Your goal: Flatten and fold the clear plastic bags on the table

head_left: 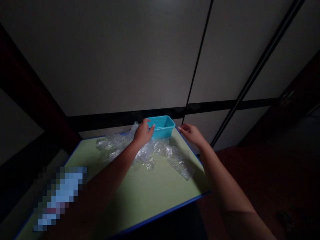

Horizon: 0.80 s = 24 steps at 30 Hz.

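Left hand (143,132) at blue tub (162,133), grip unclear. Right hand (191,133) beside it, fingers curled narrow. Plastic bags (120,145) near.

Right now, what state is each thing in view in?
Turquoise bin: upright, open-topped.
Clear plastic: crumpled, spread out.
Table: partly covered by plastic.
Cabinet panels: look closed.
Left hand: at the bin's left side, thumb apart; contact unclear.
Right hand: right of the bin, fingers bent.
Pixelated item: cannot tell.
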Each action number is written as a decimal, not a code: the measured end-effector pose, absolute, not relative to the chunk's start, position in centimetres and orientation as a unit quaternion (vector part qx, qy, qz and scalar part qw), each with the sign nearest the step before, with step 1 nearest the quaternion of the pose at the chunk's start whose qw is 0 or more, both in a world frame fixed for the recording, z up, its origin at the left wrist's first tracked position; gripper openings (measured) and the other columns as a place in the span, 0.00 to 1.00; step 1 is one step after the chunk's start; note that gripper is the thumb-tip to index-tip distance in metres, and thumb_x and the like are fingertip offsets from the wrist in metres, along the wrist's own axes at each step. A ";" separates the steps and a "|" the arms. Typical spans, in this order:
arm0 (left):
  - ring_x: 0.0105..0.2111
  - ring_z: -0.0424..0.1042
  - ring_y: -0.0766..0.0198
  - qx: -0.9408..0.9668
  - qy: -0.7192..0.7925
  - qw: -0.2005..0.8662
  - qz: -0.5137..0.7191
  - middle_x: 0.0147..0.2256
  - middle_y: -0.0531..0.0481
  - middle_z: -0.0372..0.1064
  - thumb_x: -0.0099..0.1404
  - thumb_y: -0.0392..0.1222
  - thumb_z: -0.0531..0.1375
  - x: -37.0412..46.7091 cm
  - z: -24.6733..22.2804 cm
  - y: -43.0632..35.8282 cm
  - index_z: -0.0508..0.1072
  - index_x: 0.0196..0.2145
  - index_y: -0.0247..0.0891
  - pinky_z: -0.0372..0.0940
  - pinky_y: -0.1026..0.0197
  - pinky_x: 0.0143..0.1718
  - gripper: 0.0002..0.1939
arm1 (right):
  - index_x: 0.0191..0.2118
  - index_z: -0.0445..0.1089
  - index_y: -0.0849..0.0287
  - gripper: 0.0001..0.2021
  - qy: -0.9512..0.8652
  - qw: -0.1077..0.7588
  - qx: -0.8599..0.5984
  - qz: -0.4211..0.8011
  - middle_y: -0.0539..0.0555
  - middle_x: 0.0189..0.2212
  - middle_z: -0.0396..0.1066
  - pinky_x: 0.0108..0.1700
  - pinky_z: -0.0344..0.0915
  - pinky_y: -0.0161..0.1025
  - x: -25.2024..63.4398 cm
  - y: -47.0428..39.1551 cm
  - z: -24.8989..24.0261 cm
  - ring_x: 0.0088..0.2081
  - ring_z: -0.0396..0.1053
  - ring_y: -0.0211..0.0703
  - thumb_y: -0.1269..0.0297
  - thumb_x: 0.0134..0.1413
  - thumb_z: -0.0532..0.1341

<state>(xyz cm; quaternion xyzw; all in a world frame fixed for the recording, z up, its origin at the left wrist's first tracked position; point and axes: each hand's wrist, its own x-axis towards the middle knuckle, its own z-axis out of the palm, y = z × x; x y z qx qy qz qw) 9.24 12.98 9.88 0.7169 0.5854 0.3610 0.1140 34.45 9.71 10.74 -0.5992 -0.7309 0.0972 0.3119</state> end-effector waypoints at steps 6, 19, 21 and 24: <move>0.30 0.68 0.65 0.752 0.526 0.165 0.362 0.32 0.52 0.67 0.67 0.42 0.53 7.6 6.4 6.0 0.66 0.46 0.40 0.61 0.65 0.32 0.11 | 0.37 0.70 0.59 0.16 -0.663 0.290 -0.683 0.101 0.56 0.32 0.75 0.32 0.61 0.35 36.9 1.6 6.2 0.32 0.70 0.43 0.51 0.59 0.54; 0.22 0.64 0.66 0.762 0.483 0.242 0.358 0.22 0.58 0.59 0.66 0.44 0.49 2.5 0.6 0.7 0.64 0.36 0.41 0.58 0.65 0.25 0.08 | 0.45 0.68 0.63 0.24 -0.517 0.196 -0.833 -0.026 0.66 0.45 0.68 0.46 0.59 0.49 31.2 -4.6 0.2 0.50 0.63 0.61 0.45 0.55 0.58; 0.21 0.63 0.66 0.762 0.481 0.240 0.360 0.21 0.59 0.58 0.66 0.44 0.49 2.0 0.2 0.9 0.64 0.37 0.41 0.57 0.66 0.24 0.07 | 0.44 0.69 0.64 0.26 -0.505 0.192 -0.841 -0.033 0.67 0.45 0.68 0.45 0.59 0.50 31.1 -4.7 0.2 0.49 0.62 0.62 0.44 0.54 0.58; 0.21 0.62 0.66 0.766 0.474 0.233 0.368 0.21 0.59 0.57 0.66 0.44 0.48 1.7 0.1 1.5 0.64 0.40 0.41 0.55 0.66 0.24 0.08 | 0.41 0.71 0.64 0.26 -0.507 0.182 -0.842 -0.034 0.67 0.44 0.68 0.44 0.58 0.50 31.4 -4.6 0.2 0.49 0.62 0.62 0.43 0.53 0.58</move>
